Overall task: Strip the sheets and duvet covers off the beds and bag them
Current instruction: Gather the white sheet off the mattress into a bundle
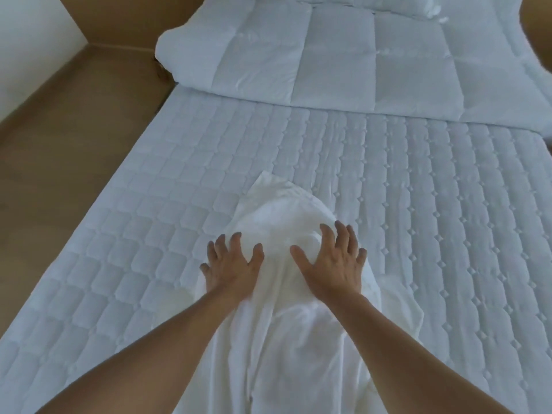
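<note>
Both spread flat, left hand (231,265), right hand (334,264) — pressing rumpled white sheet (286,339) bunched on quilted mattress (418,189).

quilted mattress pad (418,189), folded duvet (337,61), brown floor (74,138)

From my remote seat I see the bed (125,264) covered by a white quilted mattress pad (418,189), with a crumpled white sheet (283,339) lying along the middle of its near half and a box-stitched white duvet (328,61) folded across the far end.
</note>
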Motion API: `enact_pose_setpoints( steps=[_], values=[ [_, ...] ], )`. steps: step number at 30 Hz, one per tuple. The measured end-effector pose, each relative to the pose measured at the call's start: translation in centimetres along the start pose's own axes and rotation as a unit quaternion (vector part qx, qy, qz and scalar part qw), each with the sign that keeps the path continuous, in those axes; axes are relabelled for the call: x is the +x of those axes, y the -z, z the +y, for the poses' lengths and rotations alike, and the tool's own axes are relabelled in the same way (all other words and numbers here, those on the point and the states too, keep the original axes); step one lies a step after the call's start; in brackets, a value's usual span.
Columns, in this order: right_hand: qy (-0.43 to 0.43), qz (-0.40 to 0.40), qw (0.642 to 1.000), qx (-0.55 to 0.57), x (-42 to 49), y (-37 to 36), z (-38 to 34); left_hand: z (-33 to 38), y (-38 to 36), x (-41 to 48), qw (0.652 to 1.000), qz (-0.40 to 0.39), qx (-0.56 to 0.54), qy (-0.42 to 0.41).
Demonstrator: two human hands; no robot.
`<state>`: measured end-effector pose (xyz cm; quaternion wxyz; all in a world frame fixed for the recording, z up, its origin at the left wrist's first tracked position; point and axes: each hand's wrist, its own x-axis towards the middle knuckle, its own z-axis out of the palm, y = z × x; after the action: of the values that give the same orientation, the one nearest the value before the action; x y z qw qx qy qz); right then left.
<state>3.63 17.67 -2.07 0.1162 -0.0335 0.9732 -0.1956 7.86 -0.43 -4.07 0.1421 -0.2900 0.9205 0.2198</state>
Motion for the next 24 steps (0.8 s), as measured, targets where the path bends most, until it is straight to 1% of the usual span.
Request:
enact_pose_setpoints(
  steps=[2,4,6,8,11,13,14,16,18,21,24],
  values=[
    [-0.005,-0.051,0.999,-0.012,3.8,-0.2,-0.3,0.4,0.0,2.8,0.999,-0.015,-0.01,0.052],
    [-0.032,-0.088,0.995,-0.018,7.1,-0.8,0.0,0.3,-0.1,5.2,0.997,-0.023,0.006,0.072],
    [-0.063,-0.118,0.991,-0.016,9.8,-1.7,0.5,0.0,-0.1,7.5,0.995,-0.025,-0.028,0.09],
    [-0.085,-0.129,0.988,0.004,11.9,-2.6,1.0,0.0,-0.2,9.4,0.99,-0.027,-0.088,0.104],
    [-0.099,-0.125,0.985,0.066,13.8,-3.6,1.5,0.6,-0.6,11.1,0.982,-0.035,-0.147,0.116],
    [-0.103,-0.129,0.982,0.09,14.6,-3.8,1.5,1.4,-0.3,11.5,0.978,-0.032,-0.176,0.112],
    [-0.116,-0.135,0.976,0.128,14.9,-3.6,1.3,1.7,0.0,11.8,0.973,-0.022,-0.205,0.101],
    [-0.148,-0.137,0.951,0.235,15.2,-2.4,0.7,2.6,1.4,12.2,0.947,-0.015,-0.308,0.089],
    [-0.141,-0.125,0.928,0.32,15.4,-0.5,0.2,3.5,3.8,12.1,0.919,-0.049,-0.382,0.088],
    [-0.099,-0.119,0.912,0.379,14.1,3.2,-0.8,5.2,8.0,10.7,0.887,-0.094,-0.447,0.07],
    [-0.066,-0.099,0.888,0.443,11.0,7.3,-1.7,6.1,11.6,7.2,0.867,-0.084,-0.491,0.013]
  ],
)
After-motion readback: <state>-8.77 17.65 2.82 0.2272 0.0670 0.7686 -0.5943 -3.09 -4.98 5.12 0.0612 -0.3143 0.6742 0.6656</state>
